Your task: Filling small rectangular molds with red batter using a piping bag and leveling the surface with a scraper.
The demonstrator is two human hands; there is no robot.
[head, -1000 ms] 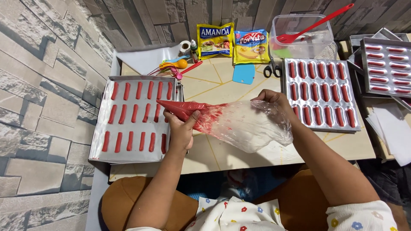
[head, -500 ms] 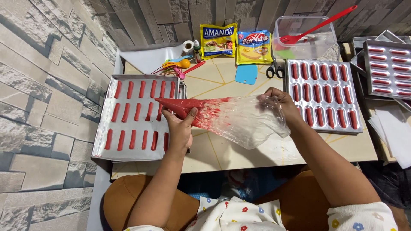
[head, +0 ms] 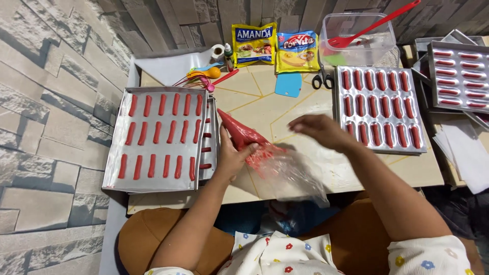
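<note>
My left hand (head: 232,159) grips a clear piping bag (head: 249,140) filled with red batter; its pointed tip aims up and left toward the left baking tray (head: 114,153), which holds rows of piped red strips. The bag's loose empty end (head: 295,175) hangs toward my lap. Above the bag, my right hand (head: 321,131) hovers with fingers spread, touching nothing. A second tray (head: 379,109) of red strips lies to the right of that hand.
At the back are two yellow food packets (head: 275,46), scissors (head: 322,77), a blue scraper (head: 288,84), coloured spoons (head: 204,76) and a clear tub (head: 356,30) with a red spatula. More filled trays (head: 458,76) and white paper (head: 466,153) lie far right.
My right hand has let go of the bag's loose end and lifted left above it. The bag has swung, its tip now pointing up and its empty end drooping toward me.
</note>
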